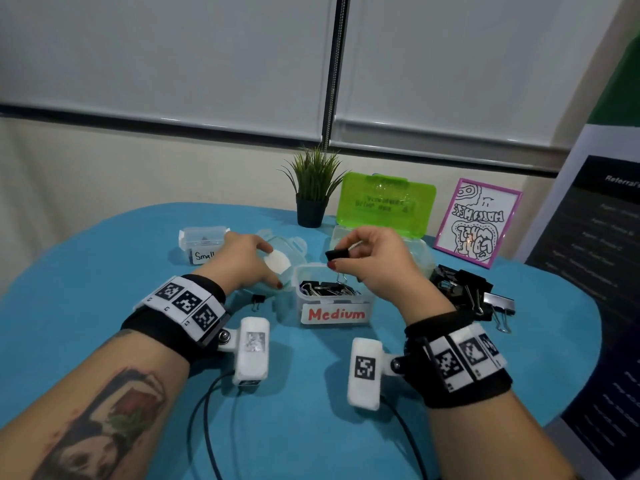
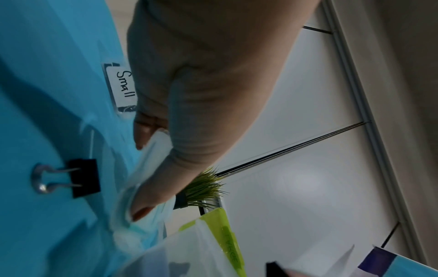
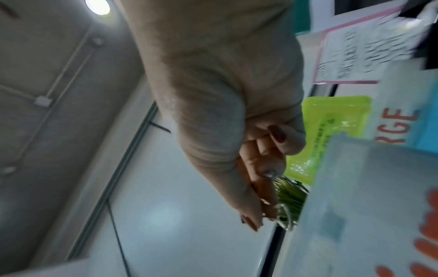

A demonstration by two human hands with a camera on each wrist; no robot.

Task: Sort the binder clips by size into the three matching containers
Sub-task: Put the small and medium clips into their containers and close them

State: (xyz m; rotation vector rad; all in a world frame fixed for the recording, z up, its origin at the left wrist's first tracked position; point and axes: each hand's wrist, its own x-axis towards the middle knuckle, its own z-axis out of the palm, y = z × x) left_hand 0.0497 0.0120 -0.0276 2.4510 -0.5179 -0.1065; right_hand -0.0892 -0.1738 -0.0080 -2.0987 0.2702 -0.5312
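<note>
My right hand (image 1: 342,252) pinches a black binder clip (image 1: 335,254) by its body, just above the open box labelled Medium (image 1: 334,313), which holds several black clips. In the right wrist view the right hand (image 3: 260,215) pinches at its tips and a wire handle (image 3: 285,217) shows below them. My left hand (image 1: 272,268) grips the clear lid (image 1: 294,245) left of that box, and in the left wrist view the left hand (image 2: 144,172) has its thumb and fingers on the lid (image 2: 154,150). A small clip (image 1: 258,301) lies on the cloth by my left wrist.
The Small box (image 1: 204,244) stands at the back left. The Large box (image 1: 420,252) with its raised green lid (image 1: 384,202) stands behind the Medium box. A pile of black clips (image 1: 467,289) lies at the right. A potted plant (image 1: 311,199) and a framed drawing (image 1: 478,223) stand at the back.
</note>
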